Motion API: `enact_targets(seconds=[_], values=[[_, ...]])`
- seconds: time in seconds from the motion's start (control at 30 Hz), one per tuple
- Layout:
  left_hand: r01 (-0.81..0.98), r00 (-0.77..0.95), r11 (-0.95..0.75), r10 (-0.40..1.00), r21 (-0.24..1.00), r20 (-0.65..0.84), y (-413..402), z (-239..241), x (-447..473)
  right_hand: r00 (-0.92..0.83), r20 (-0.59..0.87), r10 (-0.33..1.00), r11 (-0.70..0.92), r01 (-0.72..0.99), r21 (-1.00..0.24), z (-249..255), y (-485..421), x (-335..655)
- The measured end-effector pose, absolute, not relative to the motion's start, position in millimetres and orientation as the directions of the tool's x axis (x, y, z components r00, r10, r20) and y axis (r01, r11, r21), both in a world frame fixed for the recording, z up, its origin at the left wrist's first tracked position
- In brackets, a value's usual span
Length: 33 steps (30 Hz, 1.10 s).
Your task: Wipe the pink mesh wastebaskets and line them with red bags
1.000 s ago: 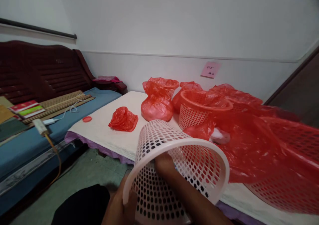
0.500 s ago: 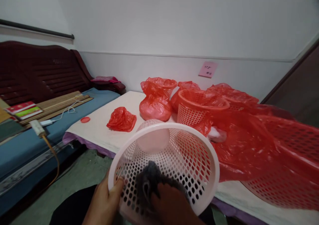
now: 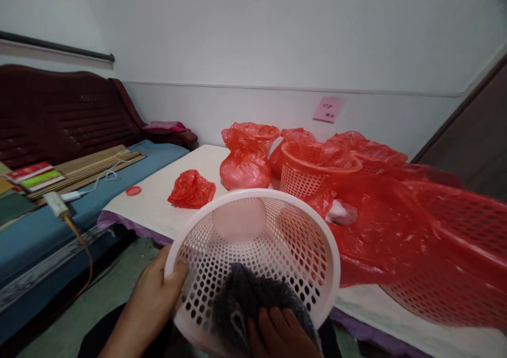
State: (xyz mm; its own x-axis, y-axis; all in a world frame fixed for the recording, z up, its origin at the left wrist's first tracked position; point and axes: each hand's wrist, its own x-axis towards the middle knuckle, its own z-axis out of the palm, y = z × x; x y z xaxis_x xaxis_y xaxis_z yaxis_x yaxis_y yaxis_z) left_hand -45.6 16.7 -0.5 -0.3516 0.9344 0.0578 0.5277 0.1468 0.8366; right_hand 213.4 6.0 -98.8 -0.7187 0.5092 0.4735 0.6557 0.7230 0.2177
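Left hand (image 3: 152, 292) grips white basket (image 3: 240, 220) while right hand (image 3: 281, 332) meets dark crumpled material (image 3: 257, 292)

The white perforated basket is tilted at the near centre, its wide mouth turned toward the person. The left hand holds the rim on the left side, thumb over the edge and the other fingers mostly hidden outside. The dark crumpled material lies inside along the near wall; whether it is cloth or film I cannot tell. The right hand's fingers rest bent on it, but whether they pinch it I cannot tell.

Beyond the basket is a cream-covered table (image 3: 156, 210). On its left part lie a small red ring (image 3: 133, 190) and a crumpled red bag (image 3: 191, 190), apart from each other. Farther off, a bulging red bag (image 3: 245, 170) stands left of a red basket (image 3: 301, 181). At the near right, a large red bag (image 3: 380, 236) spreads beside the white basket. A pink note (image 3: 328, 109) is on the far wall (image 3: 253, 36).
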Motion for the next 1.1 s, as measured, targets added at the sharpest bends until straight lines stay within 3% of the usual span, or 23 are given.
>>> enact_targets(seconds=[0.2,0.3,0.43,0.57,0.7,0.8,1.0,1.1], values=[[0.506,-0.43,0.22,0.903,0.834,0.023,26.0,22.0,-35.6,-0.719,0.462,0.52,0.729,0.655,0.199,-93.4,19.0,206.5],[0.423,-0.414,0.135,0.908,0.896,0.059,22.1,14.4,-27.7,-0.69,0.504,0.519,0.738,0.66,0.144,-83.4,18.6,195.3],[0.246,-0.32,0.14,0.946,0.959,-0.056,5.4,-25.0,-6.2,-0.593,0.551,0.588,0.721,0.692,-0.024,-65.9,18.6,170.7],[0.086,-0.425,0.19,0.895,0.978,-0.137,-11.8,-64.1,7.6,-0.518,0.58,0.628,0.73,0.651,-0.209,-62.8,20.9,146.6],[0.03,-0.468,0.207,0.868,0.978,-0.169,-18.1,-68.9,2.1,-0.626,0.379,0.682,0.732,0.579,-0.36,-65.6,20.3,139.2],[0.03,-0.417,0.225,0.888,0.974,-0.192,-18.7,-60.4,-6.7,-0.711,0.183,0.679,0.727,0.616,-0.303,-63.2,24.9,146.6],[0.225,-0.414,0.199,0.906,0.954,-0.091,-18.7,-46.7,-6.1,-0.634,0.019,0.773,0.633,0.773,0.051,-63.9,53.2,169.2],[0.299,-0.415,0.144,0.91,0.943,-0.007,-18.5,-43.1,5.1,-0.541,-0.028,0.841,0.541,0.841,-0.007,-64.5,63.5,167.5]])
